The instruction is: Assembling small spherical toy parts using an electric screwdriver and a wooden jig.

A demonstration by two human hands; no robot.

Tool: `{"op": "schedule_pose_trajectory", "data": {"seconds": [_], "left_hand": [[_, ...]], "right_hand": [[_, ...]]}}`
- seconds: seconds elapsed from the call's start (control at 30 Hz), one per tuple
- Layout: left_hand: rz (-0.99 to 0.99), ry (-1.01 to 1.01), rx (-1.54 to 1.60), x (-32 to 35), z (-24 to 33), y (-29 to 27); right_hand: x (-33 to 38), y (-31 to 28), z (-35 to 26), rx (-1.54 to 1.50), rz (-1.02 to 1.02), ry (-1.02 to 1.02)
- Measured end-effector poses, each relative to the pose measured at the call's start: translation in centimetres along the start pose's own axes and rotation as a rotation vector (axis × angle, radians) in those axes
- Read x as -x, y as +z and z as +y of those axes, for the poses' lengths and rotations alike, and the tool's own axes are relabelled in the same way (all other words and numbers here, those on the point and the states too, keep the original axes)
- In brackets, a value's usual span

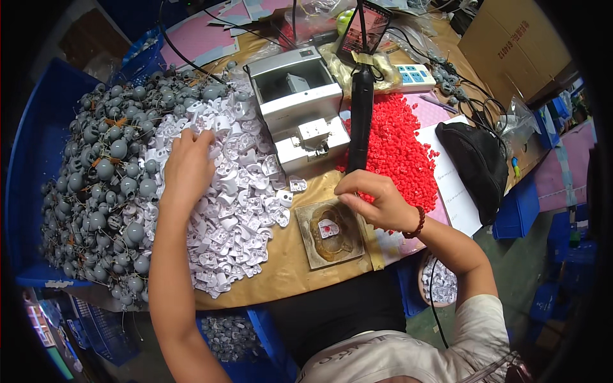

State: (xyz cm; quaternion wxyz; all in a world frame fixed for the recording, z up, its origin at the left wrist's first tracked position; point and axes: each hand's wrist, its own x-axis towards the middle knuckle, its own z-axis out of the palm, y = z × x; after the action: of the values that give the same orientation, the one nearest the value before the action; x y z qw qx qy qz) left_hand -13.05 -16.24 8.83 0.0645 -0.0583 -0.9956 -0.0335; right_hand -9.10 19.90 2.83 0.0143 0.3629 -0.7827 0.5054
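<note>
White piece (328, 228) lies flat in jig (332, 235), beneath right hand (377, 201).

A heap of white plastic parts (236, 191) is showing bright beside the pale grey and white machine (297, 102). Left of the machine, a mound of dull grey round pieces (105, 185) with rusty orange flecks is lying against a deep blue bin (35, 147). Right of the machine, small red pieces (399, 150) are glowing vivid, with a black pouch (476, 163) on white paper (456, 191) beyond. In front of the machine, a brownish pad (332, 233) is carrying a white part with a red dot (327, 228) on the tan tabletop (281, 268).
</note>
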Motion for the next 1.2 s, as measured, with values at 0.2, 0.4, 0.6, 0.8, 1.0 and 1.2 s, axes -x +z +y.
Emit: {"op": "schedule_pose_trajectory", "data": {"seconds": [0.2, 0.4, 0.6, 0.8, 1.0, 1.2], "left_hand": [[0.324, -0.197, 0.27, -1.3, 0.1, -4.2], [0.698, -0.12, 0.401, -0.3, -0.5, -8.8], [0.618, 0.047, 0.536, 0.5, 1.3, -7.2], [0.298, -0.023, 0.188, -0.4, -4.1, -1.4], [0.166, -0.018, 0.096, -1.7, -0.8, -0.3], [0.309, -0.107, 0.154, -4.9, -5.1, 0.7]], "right_hand": [[-0.2, -1.2, -0.4, -0.011, 0.06, 0.047], [-0.8, -1.1, -0.3, -0.033, 0.076, 0.057], [-1.7, -0.7, -1.6, -0.081, 0.023, 0.103], [-1.3, 0.2, -1.0, -0.078, -0.005, 0.076], [-1.0, 0.3, -0.4, -0.081, -0.019, 0.099], [-0.9, 0.0, -0.4, -0.085, -0.041, 0.101]]}}
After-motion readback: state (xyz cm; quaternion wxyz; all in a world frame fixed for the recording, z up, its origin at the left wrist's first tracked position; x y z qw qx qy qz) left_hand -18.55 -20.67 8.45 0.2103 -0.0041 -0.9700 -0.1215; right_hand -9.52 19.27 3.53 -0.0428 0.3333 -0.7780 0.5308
